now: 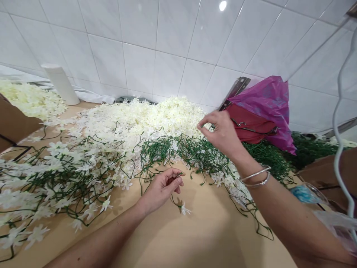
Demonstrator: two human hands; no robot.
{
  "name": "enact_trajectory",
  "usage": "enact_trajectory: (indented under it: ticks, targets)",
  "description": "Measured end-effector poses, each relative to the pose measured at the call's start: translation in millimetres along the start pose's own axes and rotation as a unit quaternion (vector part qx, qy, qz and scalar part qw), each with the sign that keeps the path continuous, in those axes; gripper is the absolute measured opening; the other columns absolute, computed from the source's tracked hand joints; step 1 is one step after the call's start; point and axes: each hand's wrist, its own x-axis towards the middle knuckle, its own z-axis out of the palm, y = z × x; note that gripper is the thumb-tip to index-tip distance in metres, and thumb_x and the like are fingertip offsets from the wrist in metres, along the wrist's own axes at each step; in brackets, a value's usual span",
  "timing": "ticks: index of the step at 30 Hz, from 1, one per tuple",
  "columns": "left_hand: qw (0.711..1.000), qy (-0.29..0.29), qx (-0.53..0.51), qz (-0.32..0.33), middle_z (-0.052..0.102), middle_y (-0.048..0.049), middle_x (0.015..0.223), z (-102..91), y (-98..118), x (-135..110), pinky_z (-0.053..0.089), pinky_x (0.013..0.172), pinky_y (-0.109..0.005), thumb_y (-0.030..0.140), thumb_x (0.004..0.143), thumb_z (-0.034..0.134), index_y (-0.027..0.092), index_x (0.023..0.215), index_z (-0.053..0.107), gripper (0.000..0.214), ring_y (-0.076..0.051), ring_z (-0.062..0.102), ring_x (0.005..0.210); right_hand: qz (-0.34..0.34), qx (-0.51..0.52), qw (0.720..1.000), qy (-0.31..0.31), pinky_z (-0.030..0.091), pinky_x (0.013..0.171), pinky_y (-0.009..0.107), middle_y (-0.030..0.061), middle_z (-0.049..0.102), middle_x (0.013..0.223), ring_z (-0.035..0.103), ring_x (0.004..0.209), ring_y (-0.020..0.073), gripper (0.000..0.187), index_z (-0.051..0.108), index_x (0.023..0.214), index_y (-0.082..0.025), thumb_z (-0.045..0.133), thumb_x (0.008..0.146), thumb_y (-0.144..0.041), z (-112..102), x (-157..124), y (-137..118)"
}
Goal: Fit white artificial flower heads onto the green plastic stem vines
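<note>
My left hand [164,186] is closed over the near part of the table, its thumb and fingers pinching a thin green stem [182,174]. Below the fingers hangs a white artificial flower [184,209] on a green stem. Higher and to the right, my right hand [220,130] is closed in a pinch, thumb and forefinger tips meeting; whatever is between them is too small to make out. Behind it spreads a heap of cream-white flower heads [156,115]. Loose green stems [164,149] lie between the heap and my left hand.
Stemmed white flowers [83,175] cover the left of the wooden table [178,242]. A white cylinder [61,85] stands at the back left. A red purse [248,123] and a purple plastic bag [267,96] lie back right. A white cable [338,149] hangs at the right.
</note>
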Motion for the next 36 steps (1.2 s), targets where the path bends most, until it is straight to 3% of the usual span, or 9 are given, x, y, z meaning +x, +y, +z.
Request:
enact_trajectory:
  ticks: [3,8,14,18,22,27,31,34,36]
  targets:
    - [1.0,0.009,-0.007,0.0,0.066,-0.0037,0.089,-0.8,1,0,0.051,0.067,-0.026,0.058,0.093,0.07,0.016,0.111,0.066,0.046,-0.012,0.063,0.07,0.101,0.099,0.971,-0.194,0.05,0.072,0.033,0.0006,0.072,0.074,0.065,0.07,0.0182,0.01,0.075,0.084,-0.021,0.069,0.084,-0.012,28,-11,-22]
    - [1.0,0.015,-0.018,-0.005,0.065,-0.0028,0.086,-1.4,5,1,0.051,0.069,-0.027,0.061,0.09,0.071,0.015,0.111,0.067,0.051,-0.012,0.061,0.07,0.16,0.054,0.952,-0.257,0.042,0.065,0.027,-0.0012,0.074,0.074,0.063,0.066,0.0153,0.023,0.076,0.109,-0.019,0.068,0.088,-0.016,71,-17,-38]
    - [0.999,0.037,-0.025,-0.009,0.063,-0.0012,0.088,-5.5,4,2,0.043,0.063,-0.024,0.06,0.09,0.072,0.016,0.113,0.067,0.05,-0.009,0.051,0.064,0.168,0.022,0.958,-0.23,0.037,0.064,0.028,0.0015,0.073,0.072,0.061,0.066,0.0172,0.017,0.077,0.09,-0.02,0.064,0.085,-0.011,88,-16,-40]
    - [0.997,0.068,-0.037,-0.011,0.061,-0.0017,0.095,-7.3,0,2,0.035,0.058,-0.023,0.056,0.093,0.071,0.019,0.118,0.067,0.045,-0.008,0.044,0.065,0.194,0.054,0.963,-0.181,0.038,0.062,0.027,-0.0014,0.069,0.069,0.057,0.062,0.0154,0.012,0.073,0.09,-0.021,0.061,0.088,-0.017,73,-22,-33]
    - [0.989,0.141,-0.031,0.031,0.062,-0.0024,0.1,-4.2,5,2,0.039,0.066,-0.022,0.048,0.091,0.076,0.021,0.121,0.064,0.042,-0.012,0.051,0.08,0.213,0.216,0.946,-0.11,0.041,0.061,0.027,-0.0025,0.064,0.067,0.056,0.061,0.0148,0.004,0.067,0.081,-0.02,0.064,0.082,-0.02,49,-40,-41]
    - [0.979,0.178,-0.009,0.095,0.067,-0.0029,0.105,-0.5,15,4,0.045,0.073,-0.023,0.041,0.084,0.083,0.022,0.111,0.067,0.037,-0.014,0.058,0.087,0.199,0.273,0.93,-0.147,0.042,0.062,0.027,-0.0025,0.067,0.07,0.058,0.065,0.0144,0.006,0.069,0.083,-0.021,0.064,0.085,-0.018,44,-69,-75]
    - [0.972,0.218,-0.023,0.09,0.065,0.0004,0.083,-2.3,14,5,0.043,0.062,-0.022,0.047,0.086,0.08,0.019,0.094,0.071,0.03,-0.011,0.055,0.07,0.231,0.37,0.887,-0.151,0.045,0.062,0.027,-0.0022,0.069,0.076,0.059,0.066,0.0141,0.005,0.071,0.092,-0.022,0.071,0.087,-0.024,55,-86,-81]
    - [0.969,0.236,-0.037,0.055,0.056,0.0055,0.067,-4.9,10,6,0.035,0.051,-0.022,0.05,0.084,0.081,0.018,0.093,0.072,0.035,-0.007,0.043,0.052,0.276,0.449,0.845,-0.085,0.051,0.067,0.028,-0.0014,0.071,0.079,0.064,0.071,0.0154,0.019,0.072,0.101,-0.022,0.078,0.084,-0.029,61,-94,-76]
    - [0.969,0.237,-0.04,0.05,0.056,0.0056,0.064,-5.8,8,7,0.038,0.054,-0.022,0.051,0.084,0.082,0.017,0.093,0.072,0.036,-0.008,0.047,0.053,0.277,0.473,0.836,-0.024,0.054,0.072,0.03,0.0001,0.073,0.083,0.067,0.076,0.0164,0.017,0.072,0.096,-0.022,0.081,0.083,-0.029,63,-96,-76]
